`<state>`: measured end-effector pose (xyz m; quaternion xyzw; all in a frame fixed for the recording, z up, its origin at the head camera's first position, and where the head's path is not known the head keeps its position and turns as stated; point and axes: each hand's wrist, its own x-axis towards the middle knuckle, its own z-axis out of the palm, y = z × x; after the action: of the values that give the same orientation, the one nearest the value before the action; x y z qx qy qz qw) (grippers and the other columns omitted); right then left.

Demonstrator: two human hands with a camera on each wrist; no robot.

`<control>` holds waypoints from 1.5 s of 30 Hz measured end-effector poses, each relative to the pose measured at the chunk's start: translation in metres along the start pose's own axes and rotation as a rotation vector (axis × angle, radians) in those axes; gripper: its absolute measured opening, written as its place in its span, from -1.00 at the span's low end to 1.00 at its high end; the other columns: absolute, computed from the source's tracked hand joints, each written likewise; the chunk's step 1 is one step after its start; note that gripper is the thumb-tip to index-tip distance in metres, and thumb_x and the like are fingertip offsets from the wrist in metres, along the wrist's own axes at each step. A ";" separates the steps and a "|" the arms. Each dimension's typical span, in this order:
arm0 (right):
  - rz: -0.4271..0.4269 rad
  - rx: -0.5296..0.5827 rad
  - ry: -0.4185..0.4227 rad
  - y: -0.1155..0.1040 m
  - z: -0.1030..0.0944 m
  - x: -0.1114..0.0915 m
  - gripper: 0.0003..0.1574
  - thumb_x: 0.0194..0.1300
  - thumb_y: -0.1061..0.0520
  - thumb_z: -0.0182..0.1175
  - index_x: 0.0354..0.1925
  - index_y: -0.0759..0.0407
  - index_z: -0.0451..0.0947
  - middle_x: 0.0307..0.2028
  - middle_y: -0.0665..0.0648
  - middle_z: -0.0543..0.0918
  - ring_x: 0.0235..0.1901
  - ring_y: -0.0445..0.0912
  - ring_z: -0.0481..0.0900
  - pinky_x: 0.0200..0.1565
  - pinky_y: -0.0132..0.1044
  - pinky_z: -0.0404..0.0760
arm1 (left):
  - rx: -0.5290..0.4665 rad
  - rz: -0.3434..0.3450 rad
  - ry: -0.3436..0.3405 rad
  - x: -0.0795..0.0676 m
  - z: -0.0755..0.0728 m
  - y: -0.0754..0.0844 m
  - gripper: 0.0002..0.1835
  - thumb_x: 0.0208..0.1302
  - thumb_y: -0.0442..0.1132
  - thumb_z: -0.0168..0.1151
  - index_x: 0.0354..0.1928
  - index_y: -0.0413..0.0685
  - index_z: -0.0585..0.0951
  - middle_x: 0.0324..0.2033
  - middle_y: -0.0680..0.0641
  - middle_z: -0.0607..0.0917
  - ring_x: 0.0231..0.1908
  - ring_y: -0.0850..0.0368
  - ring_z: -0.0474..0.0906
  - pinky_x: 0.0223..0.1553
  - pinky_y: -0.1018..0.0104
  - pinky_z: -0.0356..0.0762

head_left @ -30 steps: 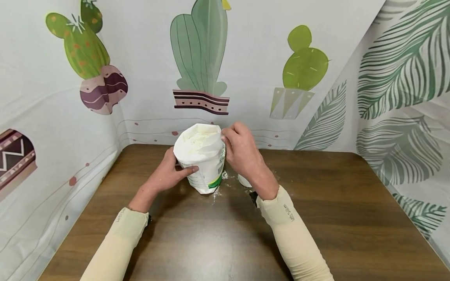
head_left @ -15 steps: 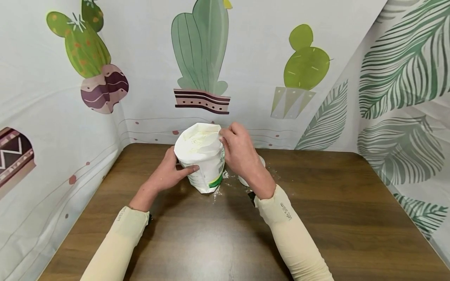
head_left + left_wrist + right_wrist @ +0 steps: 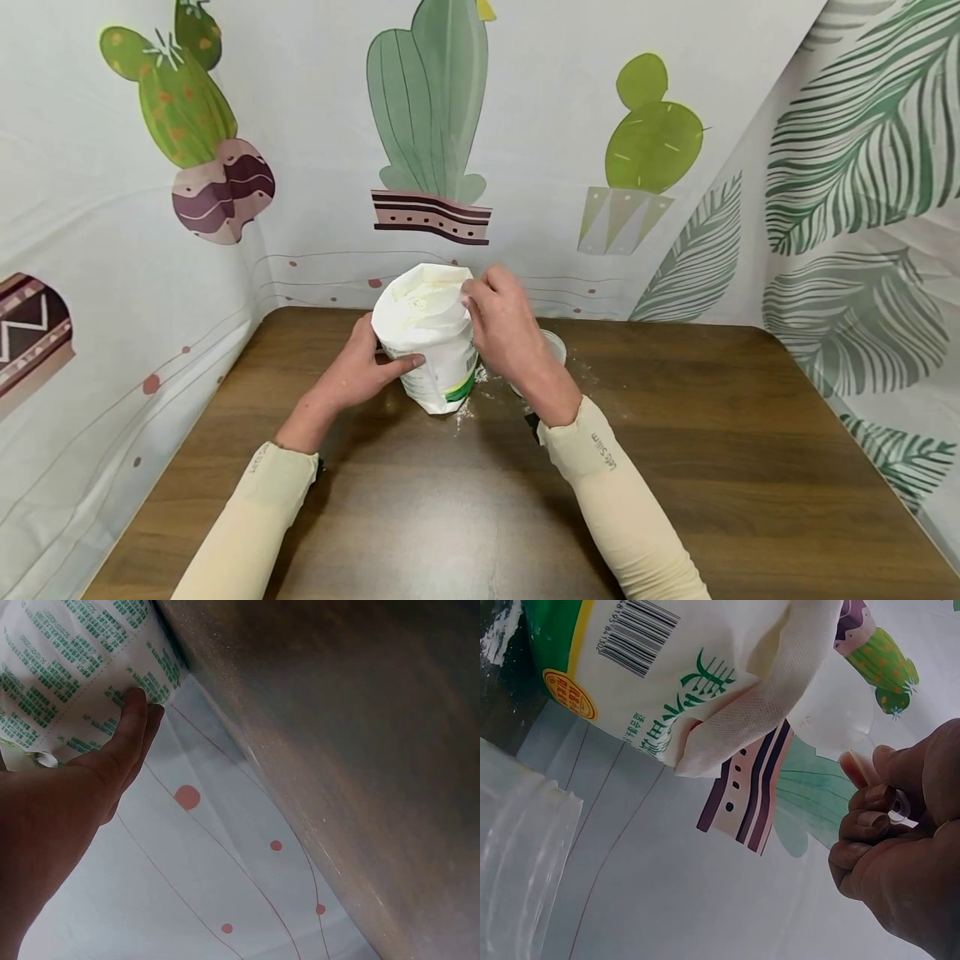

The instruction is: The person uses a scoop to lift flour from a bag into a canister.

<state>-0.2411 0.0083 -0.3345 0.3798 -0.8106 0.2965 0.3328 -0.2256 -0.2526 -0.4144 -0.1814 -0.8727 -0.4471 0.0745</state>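
A white paper bag (image 3: 431, 354) with green print stands tilted on the table, its mouth wide and pale flour-like powder (image 3: 416, 302) inside. My left hand (image 3: 348, 367) grips the bag from the left, thumb across the front; in the left wrist view the fingers (image 3: 129, 731) lie along its printed side. At the right of the mouth my right hand (image 3: 506, 325) pinches the handle of a clear plastic scoop (image 3: 836, 720) with curled fingers. A clear plastic jar (image 3: 556, 346), partly hidden behind my right hand and wrist, stands right of the bag.
White powder (image 3: 465, 411) is spilled on the brown wooden table (image 3: 420, 508) around the foot of the bag and near the jar. A cloth with cactus prints (image 3: 315, 167) hangs close behind the table's far edge.
My right hand has shifted a little left and down over the bag's mouth, uncovering more of the jar's rim. The left hand and bag stay almost where they were.
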 end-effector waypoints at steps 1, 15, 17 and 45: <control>-0.001 -0.001 -0.001 0.000 0.001 0.000 -0.86 0.48 0.36 0.22 -0.12 0.43 0.70 -0.34 0.24 0.48 -0.29 0.14 0.49 -0.19 -0.02 0.52 | -0.007 0.005 0.000 -0.001 -0.001 0.006 -0.14 0.28 -0.09 0.58 0.52 0.05 0.31 0.32 -0.14 0.39 0.35 -0.07 0.22 0.38 -0.15 0.31; 0.011 -0.012 -0.042 -0.003 0.011 0.002 -0.84 0.46 0.35 0.24 -0.09 0.43 0.72 -0.35 0.23 0.49 -0.29 0.14 0.48 -0.17 -0.02 0.50 | -0.060 0.045 0.012 -0.001 0.002 0.017 -0.19 0.28 -0.27 0.56 0.49 -0.06 0.34 0.26 -0.17 0.41 0.31 -0.08 0.29 0.21 -0.15 0.51; 0.021 -0.012 -0.049 -0.004 0.012 0.002 -0.84 0.47 0.35 0.24 -0.09 0.43 0.72 -0.35 0.23 0.49 -0.28 0.13 0.48 -0.16 -0.02 0.50 | -0.071 0.054 0.011 -0.001 0.000 0.022 -0.21 0.27 -0.29 0.56 0.47 -0.09 0.36 0.24 -0.16 0.44 0.30 -0.08 0.32 0.21 -0.16 0.52; -0.010 -0.009 -0.011 -0.007 0.034 -0.002 -0.91 0.46 0.35 0.25 -0.15 0.37 0.69 -0.35 0.20 0.46 -0.30 0.12 0.48 -0.18 0.00 0.52 | -0.021 0.038 0.002 0.002 0.002 -0.003 -0.22 0.28 -0.12 0.58 0.45 0.07 0.39 0.26 -0.09 0.44 0.32 -0.04 0.25 0.28 -0.07 0.42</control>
<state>-0.2456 -0.0194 -0.3550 0.3841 -0.8117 0.2893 0.3316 -0.2283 -0.2527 -0.4174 -0.1983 -0.8643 -0.4549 0.0820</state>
